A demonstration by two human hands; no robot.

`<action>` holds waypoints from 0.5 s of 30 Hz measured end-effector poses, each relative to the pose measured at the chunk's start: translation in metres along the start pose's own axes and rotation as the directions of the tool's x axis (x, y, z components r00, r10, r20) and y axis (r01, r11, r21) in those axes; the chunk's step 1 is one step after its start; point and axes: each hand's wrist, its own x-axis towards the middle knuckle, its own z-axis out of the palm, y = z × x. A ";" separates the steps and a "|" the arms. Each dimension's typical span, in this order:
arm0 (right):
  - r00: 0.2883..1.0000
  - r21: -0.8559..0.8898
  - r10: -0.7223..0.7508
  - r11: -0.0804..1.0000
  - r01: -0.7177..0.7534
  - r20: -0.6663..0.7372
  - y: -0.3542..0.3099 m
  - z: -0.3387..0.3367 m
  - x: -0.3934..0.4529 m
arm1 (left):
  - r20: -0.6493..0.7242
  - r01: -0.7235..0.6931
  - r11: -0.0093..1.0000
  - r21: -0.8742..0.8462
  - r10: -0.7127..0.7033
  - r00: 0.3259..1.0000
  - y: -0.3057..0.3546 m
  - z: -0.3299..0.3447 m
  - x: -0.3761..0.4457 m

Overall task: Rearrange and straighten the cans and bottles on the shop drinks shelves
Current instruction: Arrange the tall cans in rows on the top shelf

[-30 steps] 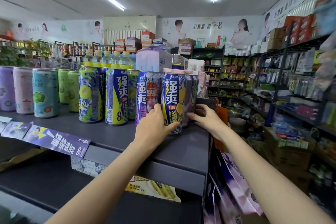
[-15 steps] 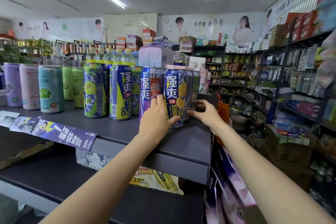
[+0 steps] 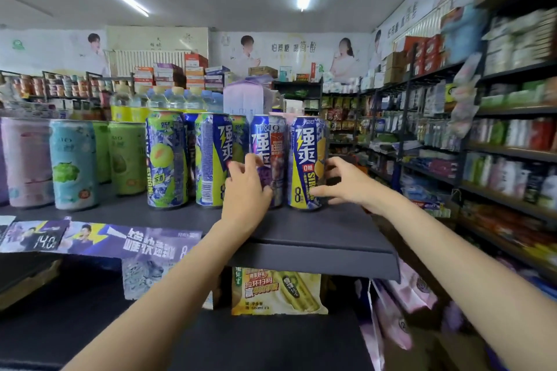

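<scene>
Tall drink cans stand in a row on the dark top shelf [image 3: 316,238]. My left hand [image 3: 245,190] grips the blue-and-purple can [image 3: 272,141] from its left side, fingers curled round it. Right next to it stands the blue-and-yellow lemon can [image 3: 304,156], the last one before the shelf's right end. My right hand [image 3: 343,182] holds this can, thumb across its lower front and fingers on its right side. Both cans are upright and close together. Further left are another blue-and-yellow can [image 3: 211,159] and a green-and-blue can [image 3: 165,159].
Green cans [image 3: 126,156], a light-blue can [image 3: 73,164] and a pink can [image 3: 27,163] fill the shelf's left part. Yellow-capped bottles [image 3: 168,99] and a purple carton [image 3: 245,98] stand behind. A purple price strip [image 3: 120,242] hangs on the edge. An aisle and stocked shelves [image 3: 497,135] lie right.
My left hand has shifted from the lemon can to the blue-and-purple can on its left. My right thumb has come round to the lemon can's front.
</scene>
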 end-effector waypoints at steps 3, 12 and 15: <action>0.985 -0.217 0.051 0.972 -0.087 -0.167 -0.016 0.014 -0.005 | 0.131 -0.065 0.993 -0.101 0.078 0.988 -0.019 -0.011 0.000; 0.727 -0.298 -0.226 0.954 0.030 -0.649 -0.091 0.089 -0.027 | 0.034 -0.092 0.832 -0.548 0.132 0.991 -0.047 -0.088 0.016; 0.825 -0.295 -0.236 0.951 0.089 -0.513 -0.118 0.119 -0.017 | -0.015 -0.078 0.858 -0.507 0.082 0.997 -0.082 -0.099 0.025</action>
